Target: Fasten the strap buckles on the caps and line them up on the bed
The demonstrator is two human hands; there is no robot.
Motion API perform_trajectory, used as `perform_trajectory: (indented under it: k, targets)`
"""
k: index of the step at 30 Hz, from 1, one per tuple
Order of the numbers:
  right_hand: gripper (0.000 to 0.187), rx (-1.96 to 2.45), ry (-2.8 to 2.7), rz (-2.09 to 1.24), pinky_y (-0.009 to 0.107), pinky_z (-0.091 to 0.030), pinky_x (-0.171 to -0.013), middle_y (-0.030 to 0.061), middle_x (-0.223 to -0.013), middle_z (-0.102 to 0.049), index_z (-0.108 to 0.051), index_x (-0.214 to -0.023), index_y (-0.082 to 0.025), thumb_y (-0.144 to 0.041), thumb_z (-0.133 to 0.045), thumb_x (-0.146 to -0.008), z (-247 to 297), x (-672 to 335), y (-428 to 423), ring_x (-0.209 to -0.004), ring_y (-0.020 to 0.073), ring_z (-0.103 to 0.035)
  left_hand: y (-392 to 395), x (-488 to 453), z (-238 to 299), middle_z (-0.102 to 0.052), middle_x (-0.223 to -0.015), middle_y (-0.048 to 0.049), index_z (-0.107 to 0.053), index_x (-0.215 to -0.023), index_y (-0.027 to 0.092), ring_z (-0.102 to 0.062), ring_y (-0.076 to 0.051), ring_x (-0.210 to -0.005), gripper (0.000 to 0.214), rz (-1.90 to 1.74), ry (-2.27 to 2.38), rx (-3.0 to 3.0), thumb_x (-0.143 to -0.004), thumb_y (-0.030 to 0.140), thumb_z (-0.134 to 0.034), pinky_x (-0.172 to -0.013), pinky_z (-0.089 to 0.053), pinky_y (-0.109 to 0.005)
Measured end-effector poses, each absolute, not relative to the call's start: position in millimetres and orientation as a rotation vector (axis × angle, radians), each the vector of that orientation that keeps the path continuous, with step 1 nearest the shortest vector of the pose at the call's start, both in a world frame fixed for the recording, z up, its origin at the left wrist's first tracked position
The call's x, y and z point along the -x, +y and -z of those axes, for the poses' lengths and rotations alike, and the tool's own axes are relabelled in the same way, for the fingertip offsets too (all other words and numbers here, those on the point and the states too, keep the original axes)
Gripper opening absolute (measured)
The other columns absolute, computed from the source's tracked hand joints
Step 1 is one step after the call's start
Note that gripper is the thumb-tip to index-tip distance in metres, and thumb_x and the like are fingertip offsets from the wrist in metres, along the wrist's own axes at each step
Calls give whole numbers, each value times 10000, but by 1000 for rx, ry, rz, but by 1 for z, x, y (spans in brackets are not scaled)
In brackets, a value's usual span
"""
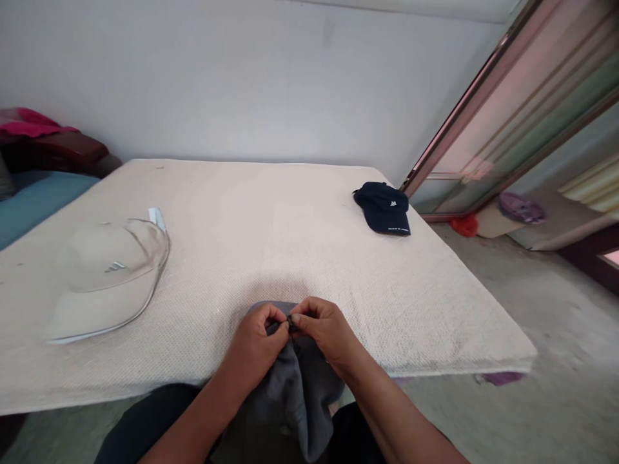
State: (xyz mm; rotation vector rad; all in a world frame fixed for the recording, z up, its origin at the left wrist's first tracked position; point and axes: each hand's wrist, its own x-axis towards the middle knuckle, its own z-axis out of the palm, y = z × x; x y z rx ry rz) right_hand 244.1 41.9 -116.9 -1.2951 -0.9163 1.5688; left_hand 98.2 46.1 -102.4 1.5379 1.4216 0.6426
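Observation:
My left hand (258,341) and my right hand (324,325) meet at the near edge of the bed, thumbs and forefingers pinched together. Between their fingertips is a small dark fastener (290,320) on a grey cloth item (285,386). The cloth hangs in soft folds below my hands, over my lap. Its curved upper edge shows behind my fingers, but its full shape is hidden, so I cannot tell its kind.
A cream cap (111,258) lies at left on the pale bed cover (265,225). A navy cap (384,207) sits near the far right corner. Blue bedding (48,196) is at far left, a wall behind, and a glass-panelled partition (483,116) at right.

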Motion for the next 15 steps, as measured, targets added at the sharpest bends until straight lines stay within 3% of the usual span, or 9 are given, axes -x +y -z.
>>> perform_trajectory:
  k: [9, 15]
  targets:
    - [42, 1317, -961, -1577, 255, -439, -595, -14, -631, -567, -602, -704, -162, -185, -624, -677, 114, -243, 43, -580, 107, -531, 46, -101, 104, -527, -653, 7, -504, -673, 195, -482, -161, -645, 97, -651, 1449, -1669, -755, 245, -491, -617, -367, -284]
    - [262, 1298, -1321, -1534, 229, -384, -588, -4, -742, -598, -640, -893, -187, -99, -603, -650, 113, -253, 42, -674, 117, -517, 48, -97, 104, -472, -617, 31, -486, -659, 195, -433, -137, -601, 59, -664, 1387, -1586, -715, 212, -487, -571, -338, -257]
